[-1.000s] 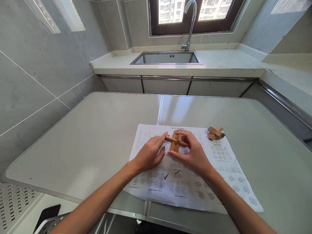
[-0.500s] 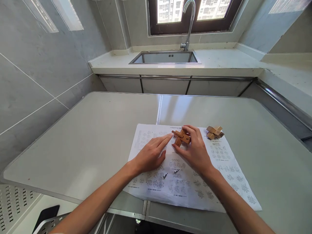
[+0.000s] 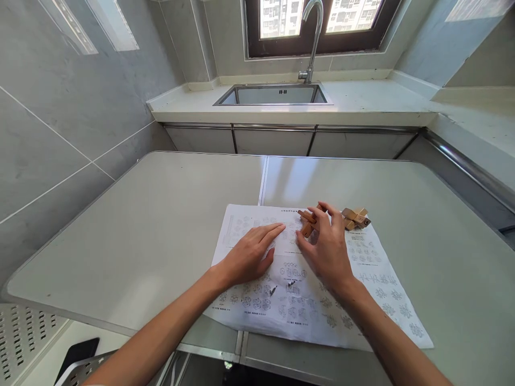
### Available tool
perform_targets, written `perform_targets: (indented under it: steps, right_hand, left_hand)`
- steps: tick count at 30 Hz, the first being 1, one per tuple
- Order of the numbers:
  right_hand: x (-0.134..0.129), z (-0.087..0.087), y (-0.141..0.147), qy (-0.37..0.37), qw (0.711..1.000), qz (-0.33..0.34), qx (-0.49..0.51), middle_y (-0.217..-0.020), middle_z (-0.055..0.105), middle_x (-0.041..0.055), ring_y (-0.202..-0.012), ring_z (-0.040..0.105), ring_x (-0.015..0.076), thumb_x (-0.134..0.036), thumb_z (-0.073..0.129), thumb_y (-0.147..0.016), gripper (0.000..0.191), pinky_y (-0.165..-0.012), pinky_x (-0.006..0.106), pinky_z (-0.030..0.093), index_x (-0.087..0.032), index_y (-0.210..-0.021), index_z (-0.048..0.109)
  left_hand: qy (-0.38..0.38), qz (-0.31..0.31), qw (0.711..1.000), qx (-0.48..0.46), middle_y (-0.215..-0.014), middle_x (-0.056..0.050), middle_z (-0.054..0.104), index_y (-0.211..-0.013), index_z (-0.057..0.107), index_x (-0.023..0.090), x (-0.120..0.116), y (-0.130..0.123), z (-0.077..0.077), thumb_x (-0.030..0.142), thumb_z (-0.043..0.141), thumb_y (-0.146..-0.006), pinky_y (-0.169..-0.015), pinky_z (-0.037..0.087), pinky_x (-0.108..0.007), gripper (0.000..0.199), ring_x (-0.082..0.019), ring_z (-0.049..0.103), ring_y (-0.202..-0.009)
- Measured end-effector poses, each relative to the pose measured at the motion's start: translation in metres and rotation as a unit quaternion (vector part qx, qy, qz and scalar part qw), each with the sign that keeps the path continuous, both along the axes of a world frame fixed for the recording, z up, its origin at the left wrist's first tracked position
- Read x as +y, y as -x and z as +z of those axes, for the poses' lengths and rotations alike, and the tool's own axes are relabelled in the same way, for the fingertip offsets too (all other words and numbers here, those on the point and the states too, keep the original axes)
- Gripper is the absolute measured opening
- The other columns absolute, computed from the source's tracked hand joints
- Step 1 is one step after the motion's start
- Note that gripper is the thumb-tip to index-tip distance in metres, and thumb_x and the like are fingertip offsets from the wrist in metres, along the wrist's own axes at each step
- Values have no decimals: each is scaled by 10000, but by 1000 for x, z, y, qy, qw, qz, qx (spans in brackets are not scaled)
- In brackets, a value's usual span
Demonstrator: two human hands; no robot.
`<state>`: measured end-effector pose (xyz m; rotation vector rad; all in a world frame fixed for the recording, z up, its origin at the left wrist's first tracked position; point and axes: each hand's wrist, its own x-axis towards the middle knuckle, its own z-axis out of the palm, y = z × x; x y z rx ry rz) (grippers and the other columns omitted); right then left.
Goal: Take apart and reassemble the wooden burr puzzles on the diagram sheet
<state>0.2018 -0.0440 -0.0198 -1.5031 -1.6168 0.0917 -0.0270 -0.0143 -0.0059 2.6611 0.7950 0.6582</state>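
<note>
My right hand (image 3: 328, 249) has its fingers curled around a reddish-brown wooden block puzzle (image 3: 308, 228), whose crossed pieces stick out on the left of the fingers. Just beyond that hand, a lighter wooden block puzzle (image 3: 355, 219) rests at the upper right part of a printed paper sheet (image 3: 298, 327). Flat on the left part of the sheet lies my left hand (image 3: 251, 252), its fingers stretched out and nothing in it. Two small dark bits (image 3: 273, 290) are on the paper below the hands.
The sheet lies on a pale folding table (image 3: 173, 214) with a seam down its middle. Behind the table are a counter (image 3: 366, 99), a sink (image 3: 277, 95) and a faucet (image 3: 314, 43). A dark flat object (image 3: 78, 354) is at the lower left.
My right hand has moved right with the reddish-brown puzzle, closer to the lighter one, and now covers more of it. My left hand has stayed in place.
</note>
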Motion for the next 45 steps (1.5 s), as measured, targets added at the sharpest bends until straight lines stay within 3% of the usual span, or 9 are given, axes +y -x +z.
perform_targets:
  steps: [3, 6, 10, 12, 14, 19, 45]
  right_hand:
    - [-2, 5, 3, -46, 999, 27, 7, -1498, 480, 170, -1426, 498, 353, -179, 624, -949, 373, -1144, 611, 479, -236, -1317, 591]
    - [-6, 11, 9, -98, 993, 71, 14, -1367, 603, 156, -1314, 599, 323, -157, 610, -965, 270, -1076, 575, 537, -252, -1216, 642]
    - [-13, 13, 18, -70, 980, 185, 5, -959, 727, 60, -858, 706, 208, -121, 550, -976, 197, -782, 383, 597, -258, -1023, 684]
    - [-15, 10, 20, -30, 974, 224, -13, -772, 690, 6, -619, 608, 144, -116, 527, -979, 202, -613, 301, 509, -239, -970, 687]
    - [-16, 7, 21, -4, 970, 239, -32, -666, 642, -29, -514, 510, 115, -126, 524, -982, 194, -548, 281, 423, -222, -941, 689]
    - [-16, 3, 20, 29, 967, 250, -47, -631, 643, -30, -503, 501, 110, -141, 514, -993, 200, -546, 265, 359, -202, -927, 693]
    - [-16, 1, 20, 71, 965, 250, -48, -679, 683, -11, -542, 547, 127, -154, 506, -1001, 197, -573, 262, 378, -207, -949, 688]
  left_hand:
    - [2, 1, 1000, 0, -1588, -146, 518, -1622, 311, 227, 0, 0, 1, 83, 492, -975, -1195, 503, -535, 687, -279, 522, -1457]
    - [2, 4, 1000, -1, -1572, -145, 532, -1600, 348, 225, 0, 0, 0, 92, 495, -977, -1185, 510, -539, 653, -282, 532, -1446]
    - [5, 3, 1000, -6, -1547, -140, 557, -1568, 389, 230, 0, -1, 0, 95, 489, -978, -1168, 521, -544, 614, -285, 555, -1425]
    - [5, 6, 1000, -6, -1514, -141, 585, -1537, 419, 220, 0, -2, 0, 112, 484, -995, -1151, 534, -537, 557, -286, 580, -1395]
    - [4, 8, 1000, -4, -1457, -141, 625, -1499, 451, 207, 0, -3, 1, 130, 478, -1011, -1125, 550, -532, 495, -287, 611, -1350]
    - [2, -2, 1000, -8, -1349, -135, 681, -1441, 491, 190, 0, -3, 3, 126, 475, -1014, -1083, 567, -513, 433, -277, 644, -1278]
    - [9, -3, 1000, -11, -1333, -127, 690, -1422, 518, 190, 1, -4, 1, 147, 483, -1029, -1089, 555, -498, 397, -272, 636, -1285]
